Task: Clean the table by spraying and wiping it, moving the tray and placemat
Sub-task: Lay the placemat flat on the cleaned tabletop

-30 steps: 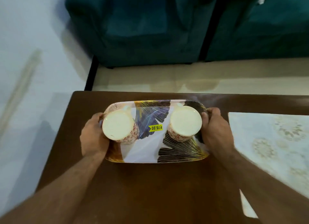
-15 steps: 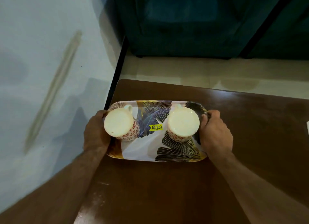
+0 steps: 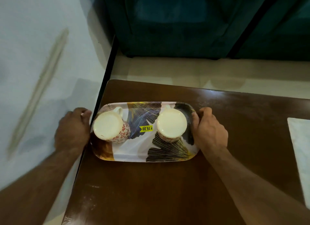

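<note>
An oblong tray (image 3: 134,151) with a leaf print and a yellow price sticker (image 3: 146,128) lies at the left edge of the dark brown table (image 3: 167,191). Two cream cups stand upside down on it, one on the left (image 3: 109,125) and one on the right (image 3: 172,124). My right hand (image 3: 209,132) grips the tray's right end, thumb on the rim. My left hand (image 3: 73,129) is blurred, just off the tray's left end and beyond the table edge, fingers loosely curled around nothing. A pale placemat (image 3: 300,149) lies at the right edge of view.
A teal sofa (image 3: 167,23) stands beyond the table, with a strip of light floor (image 3: 167,70) between them. Pale floor (image 3: 33,57) runs along the table's left side. The table's left edge is directly under the tray's left end.
The tray has moved left to the table's left edge. My left hand has come off the tray's left end. The placemat has come back into view at the right.
</note>
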